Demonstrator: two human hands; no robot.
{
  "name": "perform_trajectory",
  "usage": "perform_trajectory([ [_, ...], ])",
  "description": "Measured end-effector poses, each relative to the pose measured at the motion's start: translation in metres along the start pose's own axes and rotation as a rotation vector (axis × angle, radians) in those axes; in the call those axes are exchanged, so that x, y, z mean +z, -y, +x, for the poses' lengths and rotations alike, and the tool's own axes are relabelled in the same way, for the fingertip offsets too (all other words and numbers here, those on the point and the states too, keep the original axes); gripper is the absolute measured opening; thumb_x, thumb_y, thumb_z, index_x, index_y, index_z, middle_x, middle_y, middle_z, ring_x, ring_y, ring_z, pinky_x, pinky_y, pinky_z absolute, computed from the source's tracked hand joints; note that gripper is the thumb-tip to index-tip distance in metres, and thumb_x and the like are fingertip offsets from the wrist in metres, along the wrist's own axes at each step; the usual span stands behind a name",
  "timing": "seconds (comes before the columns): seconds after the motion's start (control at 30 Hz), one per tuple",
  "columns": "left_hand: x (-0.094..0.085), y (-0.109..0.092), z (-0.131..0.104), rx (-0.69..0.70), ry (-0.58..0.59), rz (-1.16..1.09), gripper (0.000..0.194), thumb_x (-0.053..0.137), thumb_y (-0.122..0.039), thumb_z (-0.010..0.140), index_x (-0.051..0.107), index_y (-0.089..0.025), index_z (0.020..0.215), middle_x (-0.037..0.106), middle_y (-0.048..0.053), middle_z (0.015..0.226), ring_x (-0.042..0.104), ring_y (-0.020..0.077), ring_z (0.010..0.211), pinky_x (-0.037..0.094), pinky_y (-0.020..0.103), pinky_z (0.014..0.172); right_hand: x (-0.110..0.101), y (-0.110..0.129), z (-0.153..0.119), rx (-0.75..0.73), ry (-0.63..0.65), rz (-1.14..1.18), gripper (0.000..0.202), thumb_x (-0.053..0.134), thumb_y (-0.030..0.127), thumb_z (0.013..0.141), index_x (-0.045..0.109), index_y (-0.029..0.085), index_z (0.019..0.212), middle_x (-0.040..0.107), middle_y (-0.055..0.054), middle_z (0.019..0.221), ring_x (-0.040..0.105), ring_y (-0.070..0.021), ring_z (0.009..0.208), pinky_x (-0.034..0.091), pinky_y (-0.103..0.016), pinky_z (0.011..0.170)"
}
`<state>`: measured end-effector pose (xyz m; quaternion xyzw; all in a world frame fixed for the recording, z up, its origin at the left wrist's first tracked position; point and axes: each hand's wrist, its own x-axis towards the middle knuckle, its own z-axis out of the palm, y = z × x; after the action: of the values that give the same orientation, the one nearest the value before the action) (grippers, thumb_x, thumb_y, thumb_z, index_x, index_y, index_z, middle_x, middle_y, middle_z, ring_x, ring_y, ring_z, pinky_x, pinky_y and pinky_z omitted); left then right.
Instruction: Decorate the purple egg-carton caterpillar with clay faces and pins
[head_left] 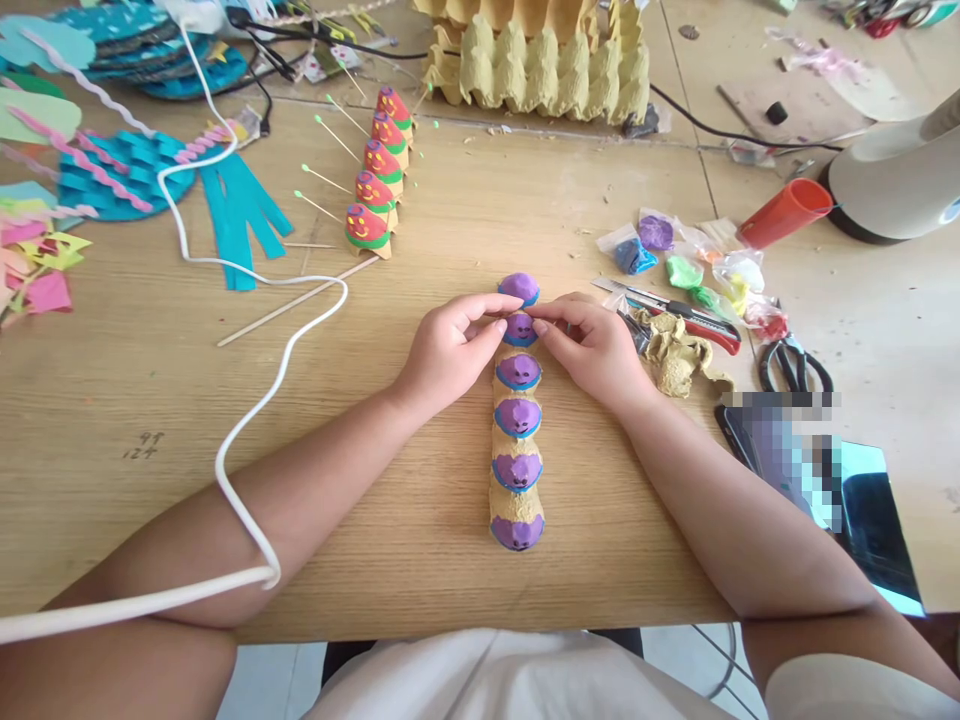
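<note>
A strip of egg carton (517,500) lies lengthwise in front of me on the wooden table. Its several cups carry purple clay caps with blue rims, and most show small black faces. My left hand (465,340) is at the second cup from the far end, thumb and forefinger bent against its left side. From the right, my right hand (589,345) meets the same cup with thumb and forefinger. Whether a small bit of clay is between the fingertips is too small to tell. The farthest purple cup (519,288) stands just beyond my fingers.
A red and green caterpillar strip (380,175) with toothpicks stands at the far left. A white cable (285,350) crosses my left forearm. On the right lie a utility knife (705,318), bagged clay (636,256), scissors (795,365) and a phone (780,450). Egg cartons (555,65) sit behind.
</note>
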<state>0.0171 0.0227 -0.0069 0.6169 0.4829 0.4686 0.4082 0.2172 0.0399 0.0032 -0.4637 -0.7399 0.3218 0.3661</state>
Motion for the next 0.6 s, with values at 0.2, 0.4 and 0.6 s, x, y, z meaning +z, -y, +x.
perform_trajectory([
  [0.2, 0.0, -0.0031, -0.0003, -0.022, -0.003, 0.007, 0.026, 0.063, -0.016, 0.091, 0.078, -0.017, 0.113, 0.08, 0.006, 0.121, 0.076, 0.0198, 0.112, 0.062, 0.033, 0.102, 0.0008, -0.0011, 0.0, -0.001, -0.01, 0.018, 0.019, 0.07, 0.028, 0.092, 0.083, 0.021, 0.105, 0.075, -0.006, 0.092, 0.059, -0.0159, 0.072, 0.048, -0.031, 0.065],
  [0.4, -0.0002, -0.0033, -0.0002, -0.024, 0.002, -0.003, 0.026, 0.063, -0.016, 0.091, 0.078, -0.017, 0.113, 0.08, 0.006, 0.121, 0.076, 0.0197, 0.111, 0.062, 0.033, 0.101, 0.0008, -0.0011, -0.0004, 0.001, -0.006, 0.025, 0.02, 0.071, 0.028, 0.091, 0.082, 0.021, 0.105, 0.075, -0.006, 0.091, 0.059, -0.0159, 0.071, 0.049, -0.031, 0.065],
  [0.6, -0.0002, -0.0016, -0.0001, -0.007, 0.004, -0.014, 0.026, 0.063, -0.014, 0.092, 0.077, -0.016, 0.113, 0.08, 0.007, 0.121, 0.076, 0.0199, 0.112, 0.062, 0.033, 0.102, 0.002, 0.0001, -0.001, -0.002, -0.022, -0.012, 0.02, 0.07, 0.026, 0.09, 0.082, 0.021, 0.105, 0.075, -0.006, 0.09, 0.06, -0.0162, 0.072, 0.05, -0.031, 0.065],
])
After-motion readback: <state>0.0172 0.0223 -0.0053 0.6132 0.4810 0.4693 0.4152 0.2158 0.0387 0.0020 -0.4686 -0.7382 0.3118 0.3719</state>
